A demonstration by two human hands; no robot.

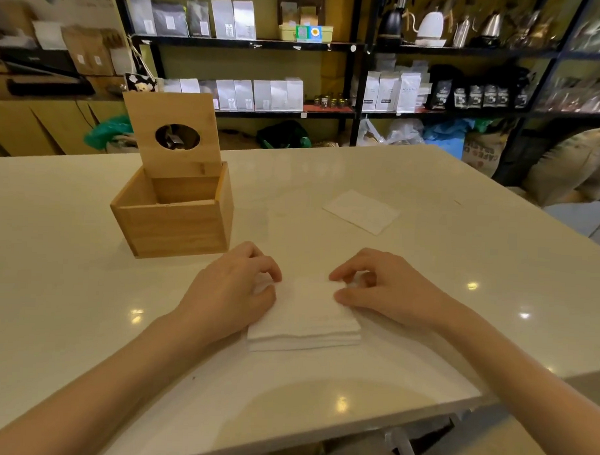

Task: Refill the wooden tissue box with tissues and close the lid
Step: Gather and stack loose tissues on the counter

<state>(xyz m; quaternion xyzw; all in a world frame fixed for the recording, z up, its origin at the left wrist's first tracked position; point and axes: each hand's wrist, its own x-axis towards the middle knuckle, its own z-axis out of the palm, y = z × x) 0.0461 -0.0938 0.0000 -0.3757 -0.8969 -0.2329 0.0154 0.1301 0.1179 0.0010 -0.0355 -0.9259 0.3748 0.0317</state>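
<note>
White tissue stack (304,316) lies flat, layered, gripped by left hand (233,289) and right hand (383,289) fingers.

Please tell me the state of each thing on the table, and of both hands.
Wooden tissue box: open, no tissues visible inside.
Lid: raised upright, oval hole facing the camera.
Tissue stack: flat on the table, outside the box.
Single white sheet: lying flat, apart.
Left hand: on the stack's left edge.
Right hand: pinching the stack's right edge.
</note>
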